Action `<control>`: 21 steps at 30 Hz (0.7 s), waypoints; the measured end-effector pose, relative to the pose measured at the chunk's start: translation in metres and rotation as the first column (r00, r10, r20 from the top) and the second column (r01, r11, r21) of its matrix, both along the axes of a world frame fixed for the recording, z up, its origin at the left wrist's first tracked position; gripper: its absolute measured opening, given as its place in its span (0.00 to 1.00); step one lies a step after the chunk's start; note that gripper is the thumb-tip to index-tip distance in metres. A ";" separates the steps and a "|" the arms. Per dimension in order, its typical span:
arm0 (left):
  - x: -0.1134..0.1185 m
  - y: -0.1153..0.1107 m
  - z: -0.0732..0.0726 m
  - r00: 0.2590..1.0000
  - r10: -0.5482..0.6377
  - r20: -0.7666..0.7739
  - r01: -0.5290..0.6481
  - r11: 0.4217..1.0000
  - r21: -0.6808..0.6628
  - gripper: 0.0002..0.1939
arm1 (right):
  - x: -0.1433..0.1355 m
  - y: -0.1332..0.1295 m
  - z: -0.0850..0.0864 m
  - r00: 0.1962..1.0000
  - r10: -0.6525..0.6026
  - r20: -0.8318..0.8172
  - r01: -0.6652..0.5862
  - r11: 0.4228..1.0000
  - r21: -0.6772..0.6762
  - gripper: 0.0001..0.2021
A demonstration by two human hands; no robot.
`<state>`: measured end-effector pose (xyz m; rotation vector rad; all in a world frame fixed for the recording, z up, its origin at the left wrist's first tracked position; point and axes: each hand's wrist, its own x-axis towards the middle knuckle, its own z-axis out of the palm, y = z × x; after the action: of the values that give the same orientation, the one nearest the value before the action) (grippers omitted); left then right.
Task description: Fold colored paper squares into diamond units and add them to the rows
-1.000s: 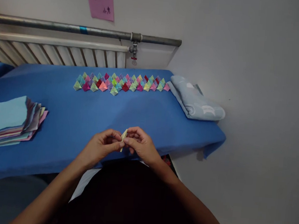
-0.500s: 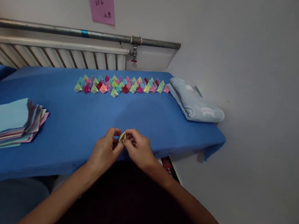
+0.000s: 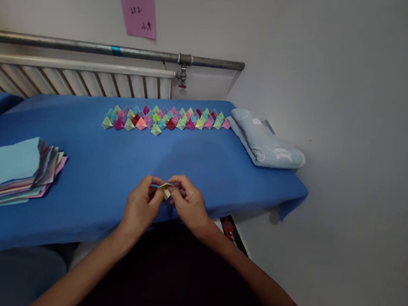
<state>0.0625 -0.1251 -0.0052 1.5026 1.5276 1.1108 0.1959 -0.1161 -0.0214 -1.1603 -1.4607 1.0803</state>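
Between my two hands is a small pale yellow folded paper piece, held above the front part of the blue-covered table. My left hand pinches its left side with thumb and fingers. On the opposite side, my right hand grips it the same way. The fingertips hide part of the folds. Beyond them, rows of folded paper diamonds in green, pink, red, blue and purple stand close together on the cloth.
A stack of coloured paper sheets lies at the left. A folded light blue blanket rests at the table's right end, against the wall. Behind the table are a radiator and a metal pipe. A pink note hangs above.
The yellow paper piece has turned and now looks wider, with a flap spread below its upper edge. Both hands stay on it, their fingers shifted slightly. The view has tilted up a little.
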 end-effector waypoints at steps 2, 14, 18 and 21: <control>0.000 0.000 0.001 0.987 0.003 0.162 0.003 0.999 -0.038 0.08 | 0.000 -0.001 0.000 0.996 0.007 -0.091 -0.010 0.999 -0.037 0.05; -0.014 -0.004 0.011 0.760 0.090 0.644 0.155 0.937 -0.314 0.25 | 0.013 -0.012 -0.002 0.999 0.002 0.040 -0.015 0.941 0.337 0.10; -0.016 -0.004 0.013 0.800 0.072 0.596 0.121 0.953 -0.277 0.26 | 0.014 -0.015 0.002 0.998 0.048 -0.033 -0.040 0.978 0.207 0.08; -0.018 -0.004 0.014 0.824 0.046 0.564 0.108 0.965 -0.237 0.25 | 0.012 -0.014 0.007 0.989 0.063 -0.136 -0.066 0.998 -0.017 0.08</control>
<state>0.0446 -0.1290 0.0087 0.8977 1.1636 1.1528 0.2082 -0.1299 -0.0148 -1.0403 -1.3917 1.1985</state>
